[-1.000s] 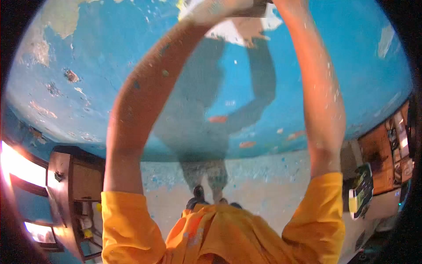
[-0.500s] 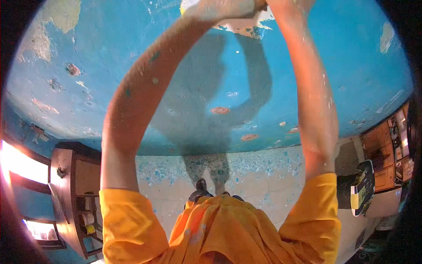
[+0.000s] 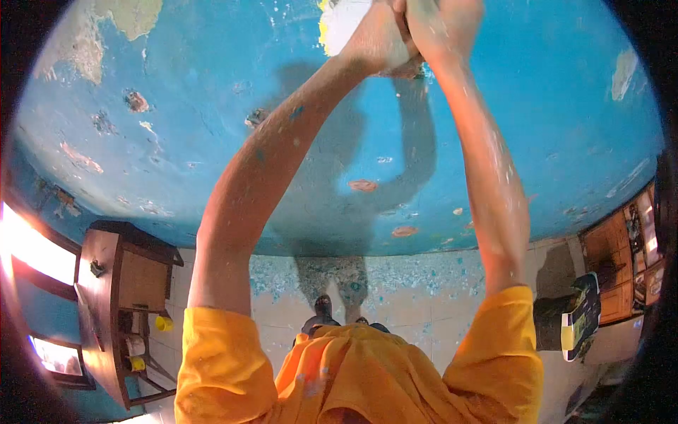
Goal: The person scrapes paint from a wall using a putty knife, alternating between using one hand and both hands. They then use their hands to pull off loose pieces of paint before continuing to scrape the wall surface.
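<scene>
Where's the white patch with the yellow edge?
In the head view, the white patch is on the blue wall, at the top of the picture just left of the middle, right next to the left hand.

Scuffed blue wall (image 3: 387,131) curving across the upper frame; yellow-edged white patch (image 3: 344,27) at top centre, paint chipped upper left.

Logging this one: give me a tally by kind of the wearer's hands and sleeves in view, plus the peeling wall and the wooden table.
Hands, left hand and right hand: 2
Sleeves, left sleeve and right sleeve: 2
Peeling blue wall: 1
Wooden table: 1
Total: 6
</scene>
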A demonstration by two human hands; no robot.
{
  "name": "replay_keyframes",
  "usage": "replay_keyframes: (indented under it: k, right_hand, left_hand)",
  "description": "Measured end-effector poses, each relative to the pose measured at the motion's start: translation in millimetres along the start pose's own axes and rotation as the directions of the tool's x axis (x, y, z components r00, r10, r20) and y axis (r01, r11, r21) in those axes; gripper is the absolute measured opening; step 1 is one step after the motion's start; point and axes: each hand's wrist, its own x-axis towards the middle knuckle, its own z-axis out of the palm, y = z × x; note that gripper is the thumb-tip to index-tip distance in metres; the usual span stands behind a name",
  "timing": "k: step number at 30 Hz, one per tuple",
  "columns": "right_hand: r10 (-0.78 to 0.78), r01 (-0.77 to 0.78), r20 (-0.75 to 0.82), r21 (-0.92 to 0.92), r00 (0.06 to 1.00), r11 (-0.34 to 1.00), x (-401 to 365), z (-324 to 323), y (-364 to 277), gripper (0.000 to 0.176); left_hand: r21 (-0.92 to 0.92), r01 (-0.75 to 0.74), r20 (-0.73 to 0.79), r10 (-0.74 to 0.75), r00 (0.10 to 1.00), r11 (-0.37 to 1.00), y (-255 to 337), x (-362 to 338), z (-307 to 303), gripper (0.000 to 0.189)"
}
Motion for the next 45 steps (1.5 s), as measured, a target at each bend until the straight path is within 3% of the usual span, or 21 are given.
replay_keyframes:
  k: [1, 3, 5, 7, 8, 11, 15, 18, 19, 20, 22, 23, 25, 27, 28, 30, 32, 37, 39, 40, 45]
  right_hand:
    - [0.179, -0.192, 0.082, 0.199, 0.980, 0.961, -12, -11, -10, 0.029]
    - [-0.109, 0.102, 0.062, 0.113, 0.992, 0.988, -42, -44, -7, 0.025]
    - [0.126, -0.164, 0.132, 0.346, 0.983, 0.924, -77, -83, -35, 0.027]
    - [0.327, -0.256, 0.172, -0.340, 0.929, 0.905, -112, -124, -49, 0.030]
    - [0.344, -0.273, 0.168, -0.342, 0.924, 0.899, -127, -132, -47, 0.030]
    - [0.757, -0.715, 0.167, -0.251, 0.632, 0.653, -170, -139, -29, 0.041]
    - [0.861, -0.798, 0.141, -0.326, 0.489, 0.507, -203, -126, 26, 0.044]
    - [0.770, -0.689, 0.211, -0.349, 0.603, 0.635, -232, -122, 55, 0.041]
    - [0.778, -0.716, 0.232, -0.304, 0.585, 0.629, -238, -114, 50, 0.040]
    - [0.782, -0.740, 0.250, -0.258, 0.571, 0.622, -245, -105, 44, 0.039]
    - [0.738, -0.711, 0.227, -0.201, 0.635, 0.674, -287, -83, 60, 0.032]
    - [0.764, -0.775, 0.195, -0.029, 0.616, 0.632, -285, -70, 50, 0.032]
    - [0.787, -0.809, 0.188, 0.157, 0.588, 0.566, -291, -60, 40, 0.033]
    - [0.844, -0.864, 0.223, 0.260, 0.488, 0.431, -298, -54, 46, 0.036]
    - [0.778, -0.785, 0.201, 0.353, 0.596, 0.510, -300, -54, 47, 0.036]
    - [0.794, -0.798, 0.191, 0.336, 0.578, 0.500, -295, -51, 51, 0.034]
    - [0.842, -0.841, 0.098, 0.184, 0.530, 0.508, -274, -48, 44, 0.033]
    - [0.758, -0.775, 0.160, 0.129, 0.632, 0.619, -210, -51, 54, 0.053]
    - [0.797, -0.794, 0.048, -0.076, 0.602, 0.604, -247, -63, 35, 0.051]
    - [0.727, -0.727, 0.071, -0.030, 0.683, 0.686, -284, -63, 49, 0.023]
    - [0.890, -0.894, 0.078, 0.029, 0.449, 0.448, -276, -66, 36, 0.020]
  left_hand:
    - [-0.052, 0.137, 0.466, -0.097, 0.880, 0.989, -23, -12, -8, 0.037]
    - [-0.323, 0.146, 0.426, 0.006, 0.905, 0.935, -14, -32, 7, 0.031]
    - [0.147, -0.325, 0.535, 0.201, 0.821, 0.934, 33, -44, 2, 0.032]
    - [0.142, -0.465, 0.606, 0.295, 0.739, 0.874, 50, -67, 13, 0.030]
    - [0.121, -0.606, 0.670, 0.386, 0.634, 0.786, 54, -75, 20, 0.029]
    - [0.041, -0.669, 0.751, 0.419, 0.511, 0.743, 38, -108, 43, 0.028]
    - [0.235, -0.661, 0.712, 0.336, 0.616, 0.713, 11, -131, 38, 0.035]
    - [0.215, -0.608, 0.595, 0.391, 0.703, 0.764, 23, -155, 20, 0.040]
    - [0.364, -0.244, 0.315, 0.127, 0.941, 0.899, 26, -188, 19, 0.041]
    - [0.378, 0.165, -0.016, -0.172, 0.985, 0.911, 31, -216, 17, 0.043]
    - [0.022, 0.634, -0.002, -0.634, 0.773, 0.773, 43, -235, 21, 0.046]
    - [0.023, 0.610, -0.004, -0.610, 0.792, 0.792, 40, -224, 26, 0.046]
    - [-0.427, 0.850, 0.280, -0.849, 0.449, 0.309, 43, -206, 31, 0.051]
    - [-0.428, 0.876, 0.353, -0.851, 0.389, 0.223, 35, -201, 36, 0.051]
    - [-0.426, 0.897, 0.430, -0.846, 0.315, 0.117, 32, -198, 40, 0.052]
    - [-0.321, 0.918, 0.305, -0.893, 0.331, 0.231, 26, -200, 48, 0.053]
    - [-0.249, 0.862, 0.113, -0.871, 0.479, 0.442, 28, -185, 57, 0.059]
    - [-0.400, 0.753, 0.144, -0.776, 0.614, 0.522, 20, -122, 63, 0.059]
    - [-0.442, 0.838, 0.051, -0.923, 0.380, 0.320, 33, -164, 66, 0.060]
    - [-0.446, 0.887, 0.191, -0.955, 0.228, 0.122, 36, -180, 59, 0.061]
    - [-0.438, 0.896, 0.228, -0.956, 0.186, 0.070, 41, -186, 59, 0.063]
